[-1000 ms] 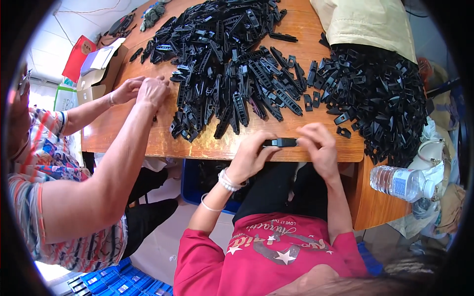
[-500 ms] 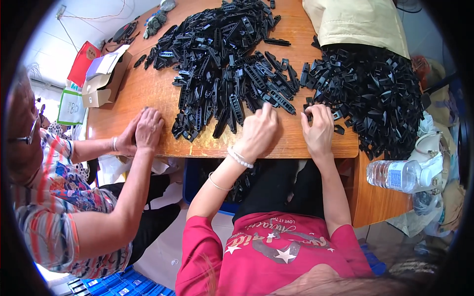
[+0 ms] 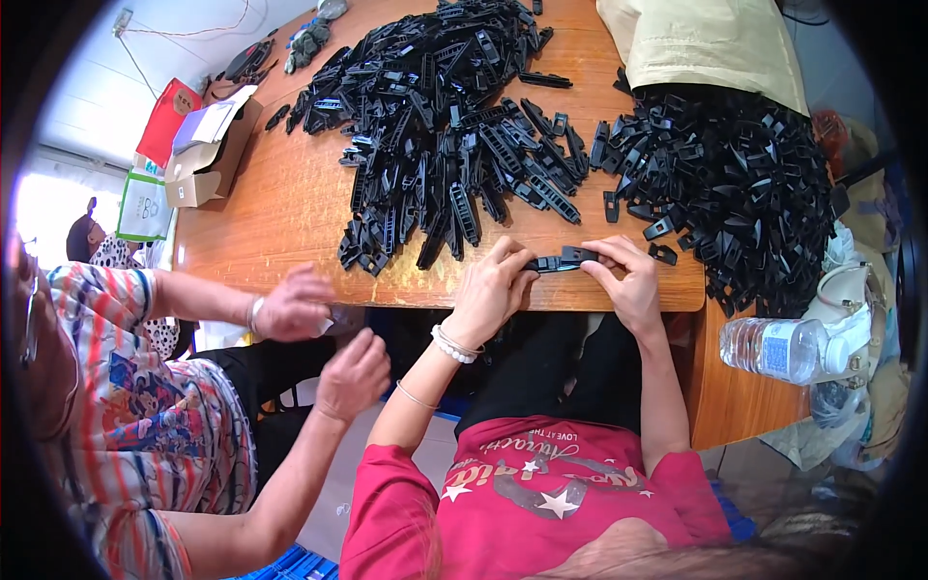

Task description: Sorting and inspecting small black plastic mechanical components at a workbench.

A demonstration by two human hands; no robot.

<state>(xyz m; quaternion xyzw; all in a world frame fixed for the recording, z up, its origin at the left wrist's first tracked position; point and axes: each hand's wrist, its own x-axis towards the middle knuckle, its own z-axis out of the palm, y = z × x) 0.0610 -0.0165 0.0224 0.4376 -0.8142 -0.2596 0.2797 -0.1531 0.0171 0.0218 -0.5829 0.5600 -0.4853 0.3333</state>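
Both hands pinch one long black plastic part (image 3: pixel 559 261) at the near bench (image 3: pixel 280 203) edge: left hand (image 3: pixel 493 290) fingers grip its left end, right hand (image 3: pixel 628 280) fingers its right. Heaps of black parts (image 3: pixel 445 126) lie just beyond the fingers.

Place: a small hand-assembly workshop, the informal piecework kind.
Bench: one long wooden table (image 3: pixel 290 208), worn and bare-topped, serving as the work surface.
Stock: a big heap of long black plastic parts (image 3: pixel 440 126) spread across the middle, and a second heap of shorter black clips (image 3: pixel 744 184) piled at the right end — bulk quantities, all identical.
Workers: two people seated side by side at the table edge, a co-worker in a striped shirt (image 3: pixel 145 435) on the left.
Supplies: an open cardboard box (image 3: pixel 208 159) and a red packet (image 3: pixel 166 118) at the far corner.
Extras: a water bottle (image 3: pixel 773 348) beside the bench, a tan cloth bundle (image 3: pixel 706 43) on top.
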